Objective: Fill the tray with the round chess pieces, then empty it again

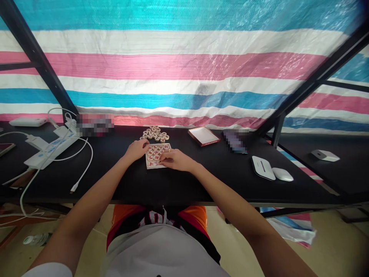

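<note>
A small shallow box (147, 164) holding round wooden chess pieces with red characters sits on the black table (201, 173). My left hand (136, 149) rests at the box's left edge, fingers curled against it. My right hand (174, 159) lies over the box's right side, fingertips pinched on a piece (158, 157) inside the box. A loose heap of more pieces (155, 134) lies just behind the box. The box's red-rimmed lid (203, 135) lies to the right.
A white power strip (52, 148) with plugs and white cables (83, 169) lies at the left. A white device (263, 167) and a white mouse-like object (283, 174) sit at the right. A striped tarp (184, 69) hangs behind; black frame posts stand either side.
</note>
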{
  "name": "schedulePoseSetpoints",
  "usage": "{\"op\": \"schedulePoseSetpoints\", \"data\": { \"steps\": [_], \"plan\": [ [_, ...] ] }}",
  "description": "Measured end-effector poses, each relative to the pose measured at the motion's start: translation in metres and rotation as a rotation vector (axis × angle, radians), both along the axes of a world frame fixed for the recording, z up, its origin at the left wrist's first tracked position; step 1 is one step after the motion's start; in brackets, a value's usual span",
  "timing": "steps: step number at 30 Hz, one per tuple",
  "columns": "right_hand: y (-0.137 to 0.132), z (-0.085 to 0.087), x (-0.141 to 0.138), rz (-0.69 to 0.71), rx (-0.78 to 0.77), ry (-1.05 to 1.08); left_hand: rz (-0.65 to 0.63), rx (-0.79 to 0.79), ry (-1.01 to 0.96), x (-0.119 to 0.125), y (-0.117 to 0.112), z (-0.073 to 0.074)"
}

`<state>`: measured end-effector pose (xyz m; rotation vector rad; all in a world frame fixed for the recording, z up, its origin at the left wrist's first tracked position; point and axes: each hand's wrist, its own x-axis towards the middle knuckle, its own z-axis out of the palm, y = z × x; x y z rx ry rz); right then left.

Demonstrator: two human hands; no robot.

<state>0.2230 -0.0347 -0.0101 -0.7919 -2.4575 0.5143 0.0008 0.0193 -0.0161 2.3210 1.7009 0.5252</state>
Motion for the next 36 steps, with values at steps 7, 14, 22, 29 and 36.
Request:
{"op": "schedulePoseSetpoints", "data": {
  "steps": [7, 14, 22, 29, 36],
  "plan": [
    [-0.002, -0.001, -0.002, -0.007, 0.123, -0.093, 0.0, -0.013, -0.001, 0.0, 0.0, 0.001],
    [-0.003, -0.005, -0.005, 0.062, 0.12, -0.136, -0.014, -0.004, -0.003, -0.001, 0.002, -0.001],
    [0.009, -0.003, 0.008, -0.138, 0.18, -0.022, -0.036, 0.02, -0.012, -0.005, 0.007, -0.007],
    [0.039, -0.028, 0.029, -0.41, 0.099, 0.105, -0.034, 0.01, 0.038, -0.008, 0.012, -0.007],
    [0.054, -0.046, 0.032, -0.488, 0.13, -0.12, 0.004, 0.001, 0.171, -0.004, 0.012, -0.003]
  ]
}}
